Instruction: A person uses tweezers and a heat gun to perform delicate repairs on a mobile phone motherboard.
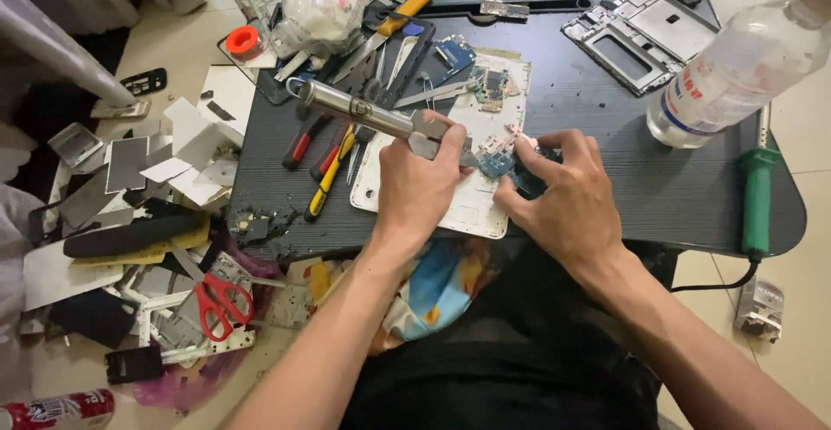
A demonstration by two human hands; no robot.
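Left hand [418, 186] curls its fingers around a silver metal cylinder tool [363, 110] angled toward ten o'clock; right hand [567, 192] pinches a small blue circuit board [497, 164] over the dark desk [623, 170], at centre.

Two bare forearms, a left hand [415, 189] and a right hand [567, 198] without gloves, rings or watch (no sleeve reaching the wrists), short trimmed nails, and dark black clothing covering the lap below, plain and unmarked.
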